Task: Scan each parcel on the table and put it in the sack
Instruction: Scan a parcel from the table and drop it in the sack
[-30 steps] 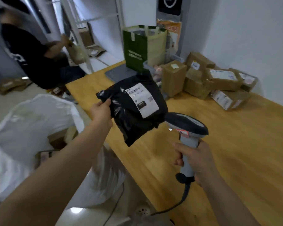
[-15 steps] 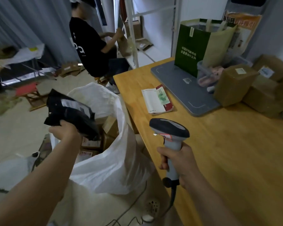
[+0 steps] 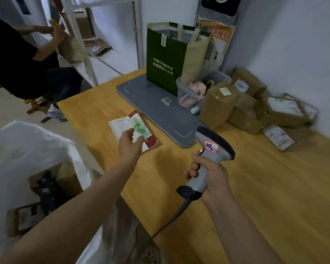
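Note:
The white sack [image 3: 27, 145] stands open on the floor at the left, off the table's corner. Brown boxes and the black bag parcel [image 3: 47, 189] lie inside it. My left hand [image 3: 130, 145] hovers empty above the wooden table [image 3: 274, 187], fingers relaxed, just over a booklet. My right hand [image 3: 210, 174] grips the grey barcode scanner [image 3: 211, 153] by its handle, its head aimed toward the far side. Several brown taped parcels [image 3: 217, 105] are piled at the table's far right against the wall.
A red and green booklet [image 3: 135, 128] lies near the table's left edge. A grey board [image 3: 156, 109] carries a green paper bag [image 3: 166, 60] and a clear tub. The scanner's cable hangs off the near edge. A person in black sits at the far left by shelving.
My left hand carried the black bag parcel from over the table to the sack, let it go there, and has come back empty above the table. The scanner stays gripped in my right hand.

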A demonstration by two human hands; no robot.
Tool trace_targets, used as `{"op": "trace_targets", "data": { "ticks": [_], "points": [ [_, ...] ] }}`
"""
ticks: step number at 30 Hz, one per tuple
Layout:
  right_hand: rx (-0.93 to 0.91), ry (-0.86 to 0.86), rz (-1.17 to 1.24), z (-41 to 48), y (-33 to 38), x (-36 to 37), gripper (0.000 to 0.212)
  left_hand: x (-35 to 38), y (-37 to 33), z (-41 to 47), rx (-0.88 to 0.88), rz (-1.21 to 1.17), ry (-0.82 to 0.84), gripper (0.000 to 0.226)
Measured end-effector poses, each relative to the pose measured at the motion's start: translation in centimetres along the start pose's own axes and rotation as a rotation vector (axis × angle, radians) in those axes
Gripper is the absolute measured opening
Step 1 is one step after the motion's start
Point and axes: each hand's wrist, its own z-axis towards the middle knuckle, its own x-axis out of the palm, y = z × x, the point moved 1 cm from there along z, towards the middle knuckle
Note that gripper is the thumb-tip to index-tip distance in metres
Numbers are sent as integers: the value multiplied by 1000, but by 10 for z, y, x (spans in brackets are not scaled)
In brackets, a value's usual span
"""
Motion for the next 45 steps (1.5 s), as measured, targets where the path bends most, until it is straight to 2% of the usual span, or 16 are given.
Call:
{"op": "trace_targets", "data": {
  "ticks": [4,8,13,16,19,22,26,29,31,34,36,38,40,42,44,45],
  "points": [
    [-129,-74,153,14,46,-12,18,91,-51,9,229,194,297,54],
    [-223,-104,218,18,82,-32,19,161,-95,12,419,263,474,70],
    [-249,-138,216,22,104,-62,20,223,-139,30,468,665,482,119],
    [-244,-159,205,29,110,-78,23,247,-154,35,410,780,456,128],
    [-237,-179,181,37,111,-94,22,258,-154,38,410,851,414,119],
    [-213,-209,199,40,106,-115,23,251,-135,18,564,824,444,121],
    [-160,-254,234,38,90,-144,21,215,-64,-33,1058,827,607,124],
    [-131,-305,230,34,75,-163,23,183,-4,-61,1497,715,559,88],
    [-108,-329,218,31,64,-171,23,166,26,-74,1638,671,537,65],
    [-77,-343,198,30,49,-180,21,146,52,-83,1721,699,551,58],
    [-63,-345,177,30,43,-182,20,134,57,-83,1678,745,665,65],
    [-58,-342,152,30,38,-183,15,123,52,-84,1467,719,784,77],
    [-69,-339,125,32,35,-181,10,117,36,-91,1053,581,731,77],
    [-85,-334,95,37,33,-177,12,125,27,-91,461,431,600,71],
    [-70,-350,17,46,31,-171,22,136,26,-82,-80,318,568,81],
    [-49,-354,-29,50,31,-166,28,141,30,-76,-225,267,574,90]
  ]
}}
